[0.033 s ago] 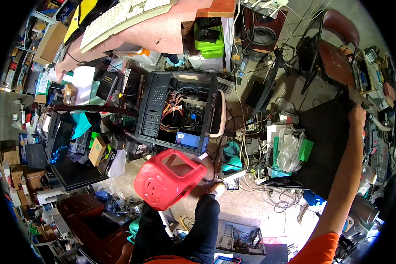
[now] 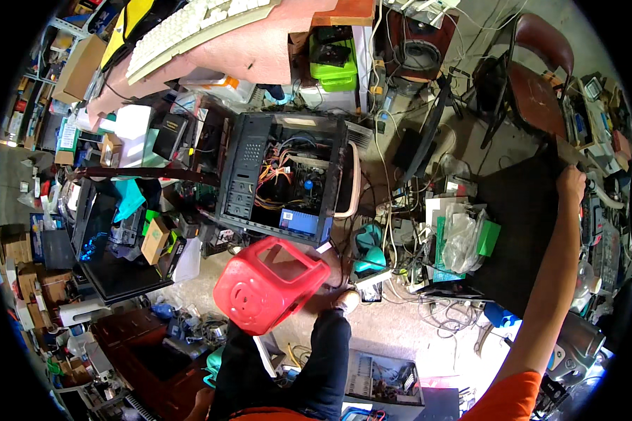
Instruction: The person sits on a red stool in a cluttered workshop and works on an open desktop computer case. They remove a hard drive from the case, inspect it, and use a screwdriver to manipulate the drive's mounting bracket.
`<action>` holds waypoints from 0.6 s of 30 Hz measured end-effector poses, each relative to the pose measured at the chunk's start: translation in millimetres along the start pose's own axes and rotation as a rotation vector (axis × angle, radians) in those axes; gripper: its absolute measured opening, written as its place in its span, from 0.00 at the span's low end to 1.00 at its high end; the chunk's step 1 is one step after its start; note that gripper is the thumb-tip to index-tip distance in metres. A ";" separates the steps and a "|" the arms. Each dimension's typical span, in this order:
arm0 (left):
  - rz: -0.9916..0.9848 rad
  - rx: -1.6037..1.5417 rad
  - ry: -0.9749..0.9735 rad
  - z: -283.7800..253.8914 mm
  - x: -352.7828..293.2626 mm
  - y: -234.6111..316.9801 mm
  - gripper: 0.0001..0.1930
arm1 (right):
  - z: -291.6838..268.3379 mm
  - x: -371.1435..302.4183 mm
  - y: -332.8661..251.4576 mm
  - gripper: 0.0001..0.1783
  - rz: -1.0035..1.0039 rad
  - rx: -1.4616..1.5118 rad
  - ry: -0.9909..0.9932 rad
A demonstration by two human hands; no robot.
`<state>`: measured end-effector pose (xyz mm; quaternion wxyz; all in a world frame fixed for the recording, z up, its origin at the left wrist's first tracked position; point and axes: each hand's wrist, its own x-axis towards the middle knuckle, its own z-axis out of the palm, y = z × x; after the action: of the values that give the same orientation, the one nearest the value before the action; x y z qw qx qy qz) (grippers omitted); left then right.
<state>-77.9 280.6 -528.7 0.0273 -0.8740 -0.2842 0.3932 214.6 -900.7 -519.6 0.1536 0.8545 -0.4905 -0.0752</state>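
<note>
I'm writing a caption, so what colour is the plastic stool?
The plastic stool is red, showing best in the head view.

The right hand point(image 2: 572, 184) holds a large dark panel point(image 2: 518, 217) by its edge, the left hand point(image 2: 202, 401) shows only partly, and a red plastic stool point(image 2: 246, 291) sits near an open black computer case point(image 2: 243, 165).

broad, flat black panel point(image 2: 519, 217), its right edge in the right hand point(image 2: 571, 184)
</note>
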 end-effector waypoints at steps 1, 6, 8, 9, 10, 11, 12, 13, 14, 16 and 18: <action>-0.004 -0.006 0.000 -1.5 -4.0 3.2 0.19 | -4.4 -3.5 -3.6 0.16 -0.010 -0.008 0.002; 0.012 -0.025 0.006 -12.7 1.7 25.4 0.18 | 14.6 17.5 23.9 0.19 0.012 -0.012 -0.027; 0.001 -0.031 0.009 -12.0 -6.8 26.7 0.18 | 14.1 12.5 13.8 0.19 0.020 0.038 -0.015; 0.017 -0.028 0.013 -16.1 0.8 32.8 0.18 | 21.0 20.4 25.0 0.19 -0.010 0.019 -0.026; 0.030 -0.028 0.012 -20.1 6.2 38.0 0.18 | 30.0 22.8 39.4 0.18 -0.001 -0.009 -0.003; 0.016 -0.031 0.019 -20.7 -2.5 37.5 0.18 | 30.1 16.5 25.8 0.16 -0.014 -0.026 0.016; 0.012 -0.040 0.018 -19.7 -5.6 37.5 0.18 | 20.8 11.4 14.5 0.15 -0.027 -0.047 0.046; 0.007 -0.049 0.018 -17.7 -9.4 37.7 0.18 | 10.7 7.5 7.7 0.15 -0.022 -0.011 0.088; 0.010 -0.049 0.017 -18.1 -9.8 39.6 0.18 | 4.6 3.7 7.0 0.15 -0.041 -0.021 0.066; 0.006 -0.048 0.023 -20.9 -13.4 42.5 0.18 | -5.6 -3.5 5.9 0.15 -0.085 -0.040 0.014; 0.005 -0.052 0.027 -20.8 -15.2 49.6 0.17 | -14.1 -9.8 -1.3 0.15 -0.081 -0.069 0.007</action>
<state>-47.8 234.8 -517.6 0.0075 -0.8803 -0.2920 0.3739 214.6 -889.0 -507.0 0.1815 0.8682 -0.4519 -0.0953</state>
